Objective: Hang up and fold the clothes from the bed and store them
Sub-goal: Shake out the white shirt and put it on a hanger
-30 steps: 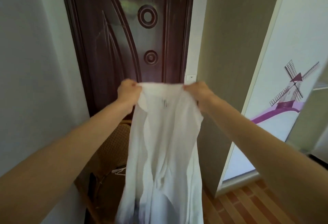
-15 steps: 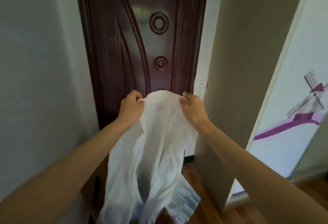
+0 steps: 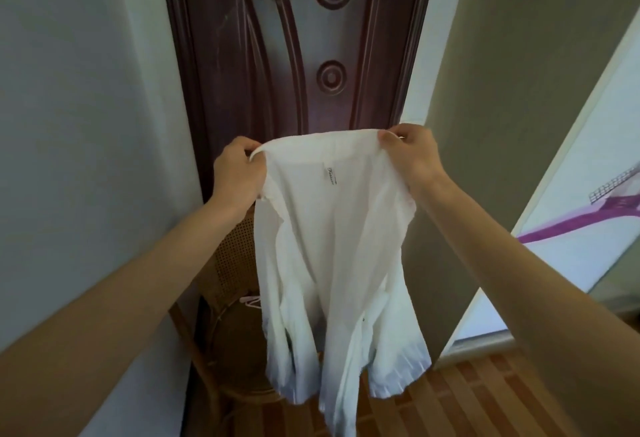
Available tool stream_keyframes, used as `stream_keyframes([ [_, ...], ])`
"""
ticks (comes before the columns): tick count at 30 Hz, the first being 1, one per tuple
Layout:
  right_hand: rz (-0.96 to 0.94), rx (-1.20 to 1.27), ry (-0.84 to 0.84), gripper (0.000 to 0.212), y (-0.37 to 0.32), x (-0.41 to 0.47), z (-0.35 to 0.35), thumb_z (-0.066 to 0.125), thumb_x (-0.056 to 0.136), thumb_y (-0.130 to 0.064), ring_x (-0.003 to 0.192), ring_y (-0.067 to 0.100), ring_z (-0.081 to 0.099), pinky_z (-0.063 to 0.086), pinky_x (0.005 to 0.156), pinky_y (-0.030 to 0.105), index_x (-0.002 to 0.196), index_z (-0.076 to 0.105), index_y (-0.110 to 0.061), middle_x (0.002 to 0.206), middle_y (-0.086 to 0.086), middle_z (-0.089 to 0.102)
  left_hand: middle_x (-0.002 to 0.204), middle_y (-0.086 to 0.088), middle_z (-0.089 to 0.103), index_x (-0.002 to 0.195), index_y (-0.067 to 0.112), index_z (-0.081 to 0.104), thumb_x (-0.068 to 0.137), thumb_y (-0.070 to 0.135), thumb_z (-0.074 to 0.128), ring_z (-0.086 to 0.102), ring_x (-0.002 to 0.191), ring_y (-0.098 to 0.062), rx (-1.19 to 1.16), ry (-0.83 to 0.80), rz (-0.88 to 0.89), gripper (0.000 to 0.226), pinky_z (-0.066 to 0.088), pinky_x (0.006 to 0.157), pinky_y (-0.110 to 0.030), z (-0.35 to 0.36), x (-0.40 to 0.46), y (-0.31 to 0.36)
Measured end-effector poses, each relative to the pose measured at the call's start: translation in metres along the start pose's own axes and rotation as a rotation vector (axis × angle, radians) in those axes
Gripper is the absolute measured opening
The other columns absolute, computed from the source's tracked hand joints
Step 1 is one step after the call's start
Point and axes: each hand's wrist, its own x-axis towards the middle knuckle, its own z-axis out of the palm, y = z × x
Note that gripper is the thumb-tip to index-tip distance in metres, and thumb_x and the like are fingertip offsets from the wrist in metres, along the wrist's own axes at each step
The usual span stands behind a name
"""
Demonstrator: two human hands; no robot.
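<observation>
A thin white shirt (image 3: 332, 263) hangs full length in front of me, its collar stretched flat between my hands and a small label showing just below the collar. My left hand (image 3: 237, 173) grips the collar's left end with curled fingers. My right hand (image 3: 412, 156) pinches the right end at about the same height. The hem and sleeves dangle loose above the floor. A white hanger (image 3: 251, 301) lies on the chair behind the shirt, mostly hidden.
A dark carved wooden door (image 3: 277, 55) stands straight ahead. A rattan chair (image 3: 228, 332) sits below it against the left wall (image 3: 86, 125). To the right is a wardrobe side panel (image 3: 502, 73) and a sliding door with a purple windmill picture (image 3: 588, 201). Wooden floor (image 3: 467, 402) lies below.
My hands have moved apart and pulled the bunched collar taut. The shirt, crumpled half a second ago, now hangs spread open with its label showing.
</observation>
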Motion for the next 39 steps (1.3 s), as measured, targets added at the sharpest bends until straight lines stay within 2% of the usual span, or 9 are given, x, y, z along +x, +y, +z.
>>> stream_keyframes([
  [8,-0.021,0.030,-0.020,0.017,0.012,-0.005,0.056,0.054,0.097,-0.019,0.073,0.004,0.056,0.045,0.065,0.016,0.094,0.068,-0.011,0.081,-0.006,0.062,0.099,-0.004,0.063,0.105,0.015,0.062,0.095,0.010,0.046,0.061,0.082,-0.016,-0.038,0.019,-0.092,0.019,0.047,0.042,-0.015,-0.018,0.000,-0.040],
  [10,-0.018,0.039,-0.053,0.016,0.015,-0.006,0.071,0.054,0.098,-0.021,0.072,0.002,0.055,0.044,0.065,0.016,0.095,0.068,-0.012,0.080,-0.008,0.061,0.099,-0.003,0.062,0.108,0.013,0.062,0.095,0.011,0.047,0.060,0.081,-0.014,-0.034,0.023,-0.106,0.020,0.050,0.046,-0.018,-0.021,-0.002,-0.050],
  [15,0.028,0.068,-0.139,0.017,0.036,-0.001,0.111,0.055,0.097,-0.022,0.070,0.002,0.055,0.044,0.062,0.013,0.095,0.070,-0.013,0.078,-0.008,0.062,0.099,-0.002,0.063,0.107,0.014,0.063,0.095,0.014,0.049,0.061,0.095,-0.024,0.086,-0.018,-0.101,0.018,0.053,0.085,-0.043,-0.026,0.006,-0.087],
  [23,0.158,-0.014,-0.356,0.019,0.126,0.030,0.214,0.053,0.097,-0.020,0.064,0.004,0.054,0.046,0.064,0.025,0.096,0.069,-0.012,0.077,-0.007,0.061,0.101,0.001,0.060,0.114,0.012,0.064,0.096,0.014,0.051,0.056,0.080,-0.010,0.278,0.004,-0.239,0.022,0.046,0.072,-0.015,0.019,0.039,-0.179],
  [26,0.178,-0.014,-0.482,0.019,0.174,0.051,0.258,0.051,0.099,-0.019,0.066,0.004,0.052,0.044,0.066,0.026,0.098,0.068,-0.010,0.076,-0.009,0.057,0.108,-0.007,0.067,0.113,0.013,0.066,0.095,0.015,0.053,0.061,0.098,-0.024,0.388,0.000,-0.309,0.022,0.048,0.090,-0.032,0.045,0.055,-0.224],
  [29,0.210,-0.018,-0.606,0.021,0.216,0.077,0.300,0.049,0.100,-0.018,0.078,0.010,0.056,0.043,0.068,0.026,0.105,0.066,-0.008,0.086,-0.005,0.060,0.093,-0.017,0.067,0.113,0.001,0.064,0.096,0.008,0.052,0.058,0.081,-0.025,0.463,0.003,-0.379,0.022,0.039,0.070,-0.020,0.072,0.078,-0.256],
  [32,0.230,-0.049,-0.719,0.022,0.252,0.101,0.334,0.048,0.100,-0.019,0.088,0.016,0.057,0.038,0.072,0.028,0.103,0.066,-0.007,0.092,0.001,0.062,0.079,-0.020,0.059,0.104,0.011,0.057,0.096,0.006,0.048,0.051,0.065,-0.026,0.537,0.000,-0.460,0.013,0.037,0.054,-0.025,0.099,0.100,-0.277],
  [35,0.258,-0.057,-0.799,0.017,0.284,0.118,0.363,0.048,0.100,-0.021,0.088,0.015,0.056,0.036,0.073,0.027,0.099,0.062,-0.011,0.090,-0.002,0.060,0.083,-0.018,0.059,0.104,0.007,0.062,0.095,0.004,0.048,0.053,0.073,-0.025,0.554,0.024,-0.528,0.017,0.044,0.064,-0.037,0.120,0.116,-0.305],
  [39,0.271,-0.075,-0.901,0.021,0.323,0.128,0.402,0.049,0.101,-0.018,0.088,0.012,0.051,0.030,0.067,0.016,0.107,0.063,-0.003,0.092,0.000,0.057,0.093,-0.018,0.068,0.119,0.006,0.061,0.094,0.005,0.047,0.060,0.080,-0.029,0.603,0.026,-0.604,0.028,0.043,0.069,-0.033,0.138,0.126,-0.350],
])
